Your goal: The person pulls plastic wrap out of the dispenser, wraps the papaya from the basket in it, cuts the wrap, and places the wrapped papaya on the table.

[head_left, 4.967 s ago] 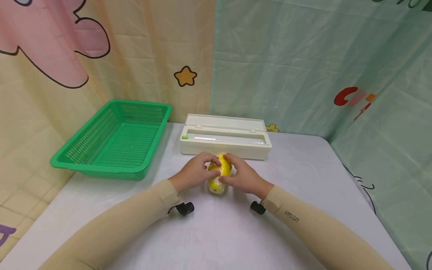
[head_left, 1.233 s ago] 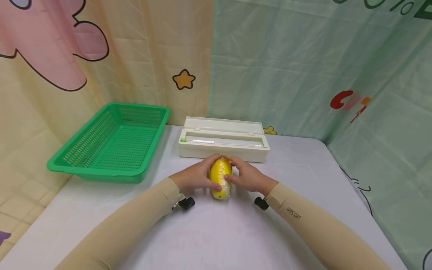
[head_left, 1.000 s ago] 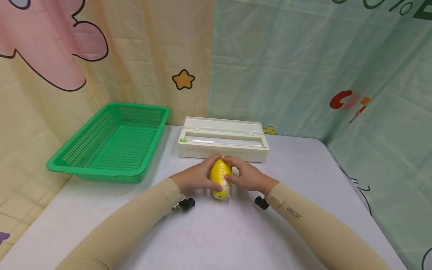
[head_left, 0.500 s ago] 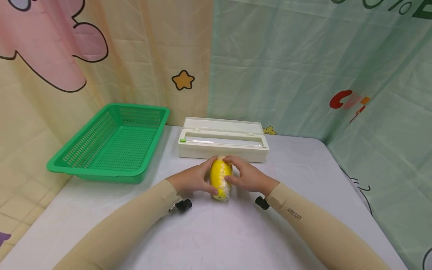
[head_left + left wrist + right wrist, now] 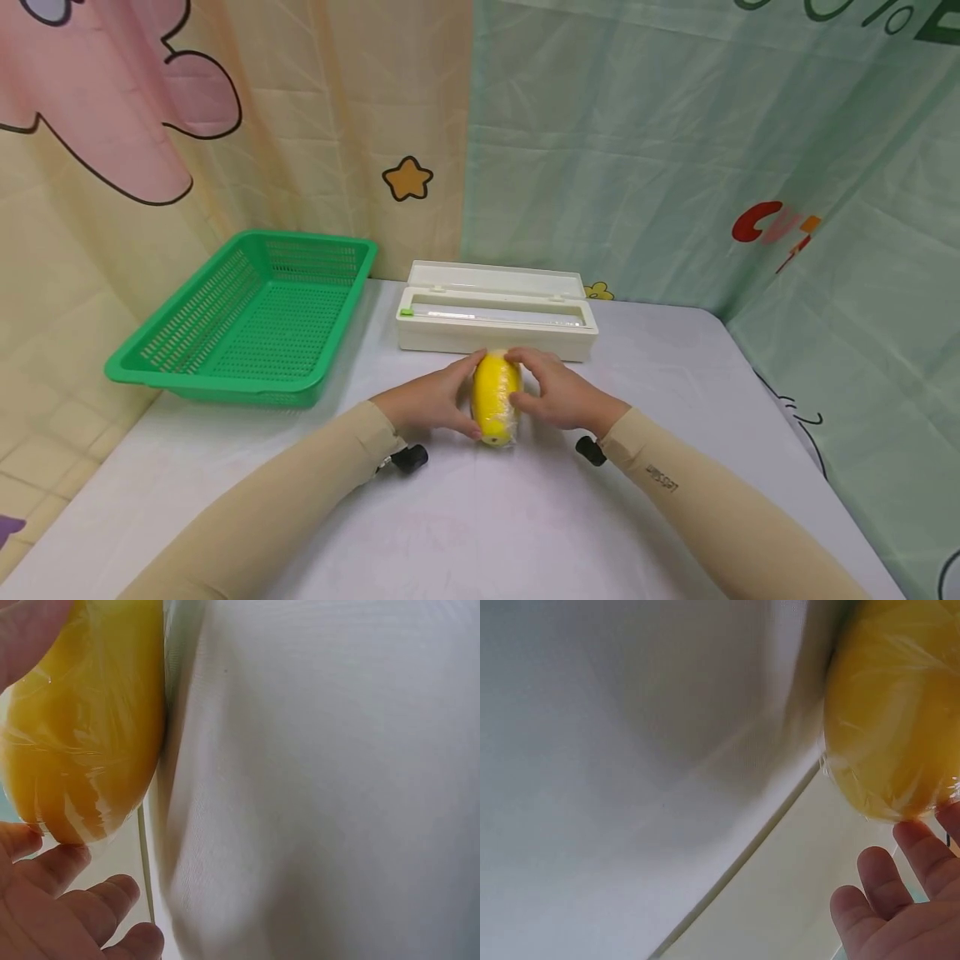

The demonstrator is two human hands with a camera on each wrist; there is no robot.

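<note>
A yellow oblong fruit (image 5: 493, 398) in clear plastic film lies lengthwise on the white table, just in front of the white film box. My left hand (image 5: 431, 403) holds it from the left, with fingers at the far end and thumb (image 5: 468, 427) at the near end. From the other side, my right hand (image 5: 558, 392) grips the far end with its fingers and the right flank with its thumb. Film creases show on the fruit (image 5: 90, 742) in the left wrist view. Fingertips (image 5: 911, 832) meet the fruit's rounded end in the right wrist view.
The white film box (image 5: 495, 337) stands behind with its lid (image 5: 495, 277) raised and a green slider (image 5: 407, 312) at its left. A green plastic basket (image 5: 225, 385) sits at the back left. Printed curtains (image 5: 600, 150) enclose the table (image 5: 495, 525).
The fruit has shifted slightly right, and the right hand moved with it. Both hands have spread from the tighter grasp of five seconds ago, so more of the fruit shows. The basket and box have stayed put.
</note>
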